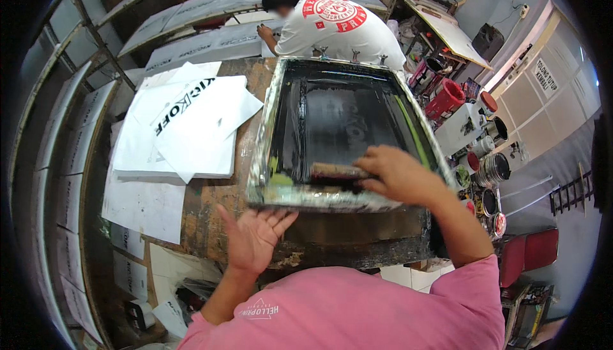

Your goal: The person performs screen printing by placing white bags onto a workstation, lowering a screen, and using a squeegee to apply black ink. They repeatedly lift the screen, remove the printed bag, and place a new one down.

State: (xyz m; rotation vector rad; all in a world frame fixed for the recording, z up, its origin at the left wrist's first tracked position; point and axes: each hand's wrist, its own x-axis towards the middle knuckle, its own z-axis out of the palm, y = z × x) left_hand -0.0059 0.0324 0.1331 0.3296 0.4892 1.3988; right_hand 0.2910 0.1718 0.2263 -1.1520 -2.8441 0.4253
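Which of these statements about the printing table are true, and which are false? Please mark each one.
1. The right hand holds the squeegee inside the screen frame. True.
2. The left hand grips the frame. False: it is open, palm up, off the frame.
3. White printed sheets lie left of the frame. True.
4. Nobody else is in view. False: a person in a white shirt bends over beyond the frame.
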